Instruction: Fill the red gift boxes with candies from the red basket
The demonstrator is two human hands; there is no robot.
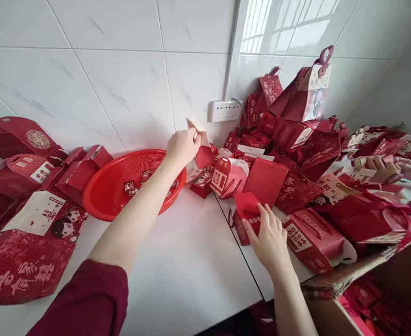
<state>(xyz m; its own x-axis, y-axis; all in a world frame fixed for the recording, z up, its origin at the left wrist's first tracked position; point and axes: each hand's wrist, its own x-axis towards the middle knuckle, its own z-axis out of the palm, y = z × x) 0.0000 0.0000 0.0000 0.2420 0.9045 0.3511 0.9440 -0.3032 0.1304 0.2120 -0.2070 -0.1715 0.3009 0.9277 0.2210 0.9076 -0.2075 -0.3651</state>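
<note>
Within left grip [182,148], box flap [195,123]

We look from one camera worn on the head, facing forward and down across the white counter [187,275] to the tiled wall [121,84] behind it. We see both forearms reach in from the lower edge, so the left hand [182,149] and right hand [270,238] sit near the middle, close to us. Our view is wide, taking in the cardboard box [338,308] at lower right.
</note>
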